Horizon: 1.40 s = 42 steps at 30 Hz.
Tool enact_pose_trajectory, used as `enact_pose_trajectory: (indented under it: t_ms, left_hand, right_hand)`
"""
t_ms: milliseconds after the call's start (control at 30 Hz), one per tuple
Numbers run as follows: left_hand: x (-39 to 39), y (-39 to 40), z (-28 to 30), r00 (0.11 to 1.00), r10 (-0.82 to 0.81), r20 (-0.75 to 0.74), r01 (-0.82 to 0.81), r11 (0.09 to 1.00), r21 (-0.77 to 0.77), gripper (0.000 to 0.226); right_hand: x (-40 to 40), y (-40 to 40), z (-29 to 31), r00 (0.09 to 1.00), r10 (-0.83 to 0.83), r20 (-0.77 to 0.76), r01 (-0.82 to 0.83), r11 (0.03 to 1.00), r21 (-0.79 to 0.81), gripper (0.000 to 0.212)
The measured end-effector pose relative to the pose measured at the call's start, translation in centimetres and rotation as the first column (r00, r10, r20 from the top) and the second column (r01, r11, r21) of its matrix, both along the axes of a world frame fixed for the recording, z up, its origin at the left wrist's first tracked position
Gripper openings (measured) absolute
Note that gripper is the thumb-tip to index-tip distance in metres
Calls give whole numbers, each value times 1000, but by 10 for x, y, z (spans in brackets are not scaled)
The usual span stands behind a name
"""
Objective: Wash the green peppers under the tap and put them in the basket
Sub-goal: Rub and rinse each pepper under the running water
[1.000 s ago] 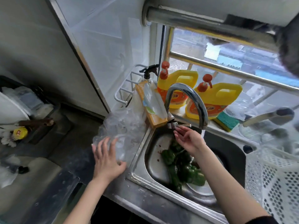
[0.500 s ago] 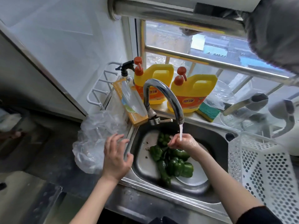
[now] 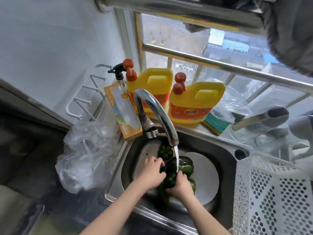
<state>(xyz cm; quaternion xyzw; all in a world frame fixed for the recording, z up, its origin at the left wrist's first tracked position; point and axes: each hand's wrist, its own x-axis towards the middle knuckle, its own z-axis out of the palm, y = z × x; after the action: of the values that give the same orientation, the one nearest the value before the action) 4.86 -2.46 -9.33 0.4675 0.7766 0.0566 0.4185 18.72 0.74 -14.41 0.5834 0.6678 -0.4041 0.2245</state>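
Several dark green peppers (image 3: 185,165) lie in the steel sink (image 3: 225,170), partly on a white plate (image 3: 208,177). Water runs from the curved chrome tap (image 3: 157,114) onto a pepper (image 3: 171,172) that both hands hold under the stream. My left hand (image 3: 152,173) grips its left side with curled fingers. My right hand (image 3: 180,185) grips it from below and the right. Another pepper (image 3: 165,150) lies farther back in the sink. The white perforated basket (image 3: 271,197) stands to the right of the sink.
A crumpled clear plastic bag (image 3: 86,155) sits on the counter left of the sink. Two yellow detergent jugs (image 3: 194,102), a spray bottle (image 3: 118,77), an orange box (image 3: 122,111) and a green sponge (image 3: 216,124) line the window ledge behind the tap.
My left hand left the plastic bag and moved into the sink. Both hands now hold a pepper under the running water; the right hand dropped lower from under the spout.
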Motion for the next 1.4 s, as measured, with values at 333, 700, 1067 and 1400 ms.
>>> enact_pose_trajectory:
  t_ms: [333, 700, 1067, 1400]
  left_hand:
    - [23, 26, 17, 234, 569, 789, -547, 748, -377, 54]
    - [27, 41, 25, 201, 649, 734, -722, 605, -336, 39]
    - [17, 20, 42, 524, 478, 705, -553, 821, -145, 19]
    - [23, 31, 51, 743, 382, 550, -534, 834, 142, 40]
  right_hand:
    - [-11, 47, 71, 471, -834, -287, 651, 548, -525, 53]
    - [-17, 14, 82, 595, -473, -650, 546, 831, -105, 34]
    - [-10, 18, 85, 643, -516, -566, 628, 778, 4, 34]
    - [-18, 9, 90, 491, -567, -661, 632, 755, -178, 21]
